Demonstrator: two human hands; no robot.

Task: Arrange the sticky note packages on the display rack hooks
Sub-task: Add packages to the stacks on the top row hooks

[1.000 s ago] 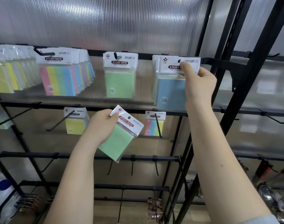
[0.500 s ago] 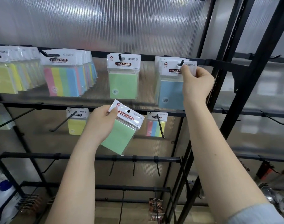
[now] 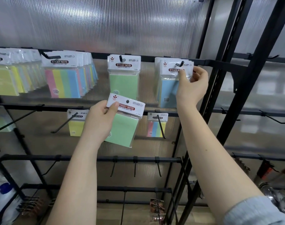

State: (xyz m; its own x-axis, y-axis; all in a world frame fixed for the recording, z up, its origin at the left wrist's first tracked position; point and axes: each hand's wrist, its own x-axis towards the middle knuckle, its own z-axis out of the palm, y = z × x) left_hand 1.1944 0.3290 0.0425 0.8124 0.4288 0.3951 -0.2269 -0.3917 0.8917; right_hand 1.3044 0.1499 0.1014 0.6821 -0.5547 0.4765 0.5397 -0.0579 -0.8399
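My left hand (image 3: 100,122) holds a green sticky note package (image 3: 124,125) by its white header, tilted, in front of the second rail. Just above it a matching green package (image 3: 124,75) hangs on a top-rail hook (image 3: 121,58). To the right, my right hand (image 3: 191,85) pinches the front blue sticky note package (image 3: 167,88) at its header, which sits on the hook (image 3: 179,64) with more blue packs behind it.
Multicolour packs (image 3: 63,78) and yellow packs (image 3: 3,80) fill the top rail's left side. A yellow pack (image 3: 76,125) and a small multicolour pack (image 3: 156,127) hang on the second rail. Bare hooks line the lower rails. Black uprights (image 3: 219,88) stand to the right.
My right hand slid from the blue pack's hanger hole down to the header's lower edge, with the pack now seated on the hook. My left hand raised the green package slightly.
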